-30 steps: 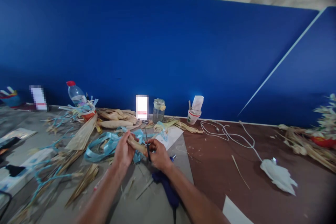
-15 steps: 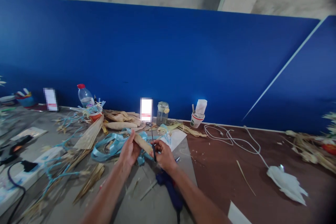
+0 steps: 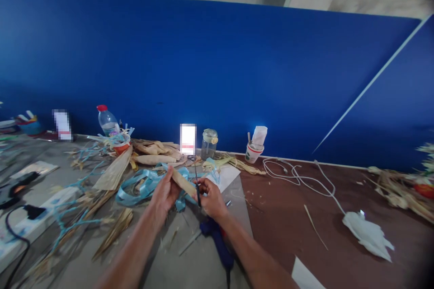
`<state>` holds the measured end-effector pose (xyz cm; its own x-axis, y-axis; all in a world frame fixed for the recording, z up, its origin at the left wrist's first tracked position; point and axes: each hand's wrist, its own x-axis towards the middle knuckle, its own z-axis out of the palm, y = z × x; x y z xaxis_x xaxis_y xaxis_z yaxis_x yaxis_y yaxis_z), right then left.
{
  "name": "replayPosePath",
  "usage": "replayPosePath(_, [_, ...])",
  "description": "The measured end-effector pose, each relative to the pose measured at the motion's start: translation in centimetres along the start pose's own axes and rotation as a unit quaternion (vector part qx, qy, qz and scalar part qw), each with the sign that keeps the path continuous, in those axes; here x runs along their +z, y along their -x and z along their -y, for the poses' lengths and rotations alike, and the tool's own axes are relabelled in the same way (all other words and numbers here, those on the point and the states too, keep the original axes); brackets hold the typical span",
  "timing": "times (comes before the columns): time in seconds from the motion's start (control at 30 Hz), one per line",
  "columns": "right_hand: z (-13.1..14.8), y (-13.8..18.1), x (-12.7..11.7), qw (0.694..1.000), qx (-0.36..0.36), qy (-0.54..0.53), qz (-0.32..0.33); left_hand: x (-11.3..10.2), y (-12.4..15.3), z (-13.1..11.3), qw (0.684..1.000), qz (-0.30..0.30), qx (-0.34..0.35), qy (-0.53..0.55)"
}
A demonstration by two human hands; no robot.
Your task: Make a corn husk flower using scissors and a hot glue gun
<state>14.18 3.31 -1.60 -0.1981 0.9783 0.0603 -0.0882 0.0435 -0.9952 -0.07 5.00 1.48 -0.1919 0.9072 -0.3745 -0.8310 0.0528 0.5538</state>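
My left hand (image 3: 167, 193) is closed around one end of a tan dried husk piece (image 3: 182, 182), which slants down toward my right hand (image 3: 210, 195). My right hand grips a pair of dark scissors (image 3: 197, 183) that stand nearly upright, the blades pointing away from me and meeting the husk. Both hands hover just above a coil of light-blue ribbon (image 3: 135, 186) on the grey table (image 3: 190, 262).
Dried husks (image 3: 154, 152), a water bottle (image 3: 107, 122), a glass jar (image 3: 209, 143) and a paper cup (image 3: 252, 151) stand along the blue wall. A dark blue tool (image 3: 219, 244) lies under my right forearm. White cable (image 3: 298, 176) and white paper scrap (image 3: 368, 232) lie right.
The view has shifted slightly; my hands, husk and scissors keep nearly the same hold, having drifted a little to the right and up in the picture.
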Motion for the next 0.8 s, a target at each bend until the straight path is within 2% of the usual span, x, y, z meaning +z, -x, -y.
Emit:
replayPosePath(0.17, [-0.3,-0.3,-0.1,0.998,0.021,-0.049,-0.029,-0.4,0.0,1.0,0.997,0.059,0.03,-0.044])
replayPosePath(0.4, [0.1,-0.3,0.0,0.988,0.043,-0.129,-0.07,-0.8,0.7,2.6,0.972,0.17,-0.032,-0.157])
replayPosePath(0.67, [0.3,-0.5,0.0,0.982,0.038,-0.164,-0.087,-0.5,0.9,2.8,0.95,0.178,0.042,-0.254])
replayPosePath(0.8, [0.0,-0.5,0.1,0.982,0.034,-0.172,-0.075,-0.6,0.7,2.7,0.95,0.181,0.042,-0.249])
